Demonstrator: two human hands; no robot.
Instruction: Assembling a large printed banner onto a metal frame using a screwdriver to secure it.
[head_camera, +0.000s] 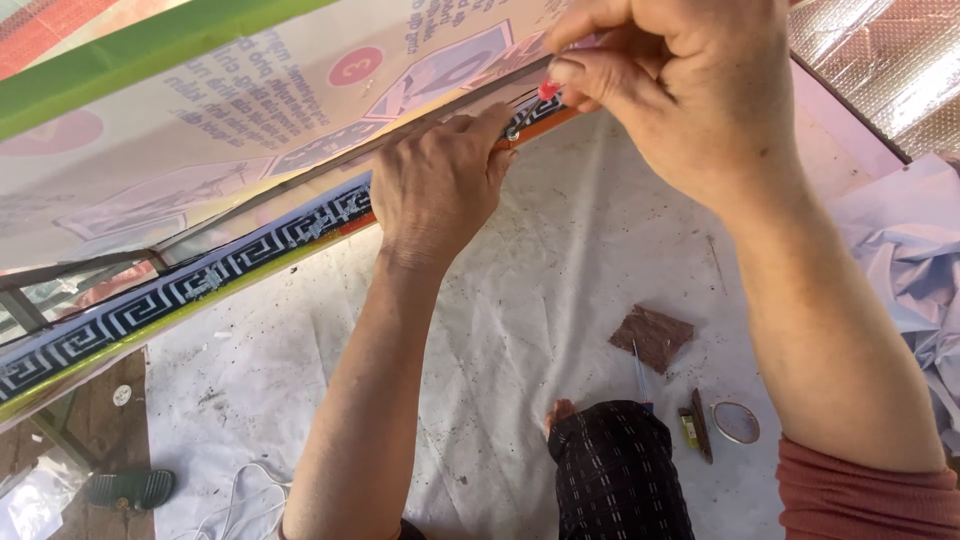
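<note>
Nearest, knee over white sheet, brown tile just beside. Farther, left hand pressed flat, fingers loose, on banner edge; right hand pinching red-tipped tool against that patterned edge

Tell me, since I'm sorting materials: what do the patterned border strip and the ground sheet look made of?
Patterned border strip: seemingly glossy printed paper or foil; it glints. Ground sheet: thin matte white plastic or fabric, creased and dirt-flecked. Neither is certain.
</note>
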